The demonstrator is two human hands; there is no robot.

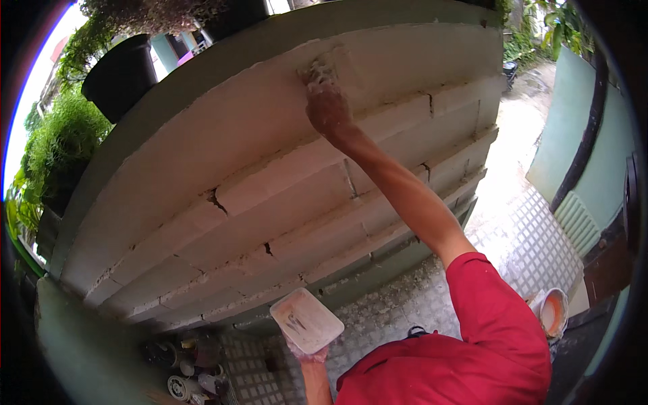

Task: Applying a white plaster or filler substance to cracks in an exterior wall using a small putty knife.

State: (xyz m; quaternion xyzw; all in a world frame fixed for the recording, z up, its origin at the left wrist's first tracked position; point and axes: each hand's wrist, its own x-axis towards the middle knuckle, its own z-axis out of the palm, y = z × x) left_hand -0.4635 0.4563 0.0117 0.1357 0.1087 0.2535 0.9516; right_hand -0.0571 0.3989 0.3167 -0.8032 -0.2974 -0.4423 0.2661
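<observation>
Block wall [172, 162], pale and dusty, spans the middle of the view, standing over a tiled floor [523, 226] of small light squares. A grey-green band [196, 81] runs along its top; a black plant pot [121, 77] stands above at the left. The left hand [309, 351] grasps the near end of a white rectangular tray [324, 331], rounded at the corners, with greyish streaks inside. The right hand [327, 101] is up at the wall's upper part, whitish paste about its fingers; I cannot tell whether it grips a tool. To the right sits a bucket [555, 314], orange inside, its rim crusted pale. Rough, long ledges cross the wall, with dark, jagged gaps at several joints.
</observation>
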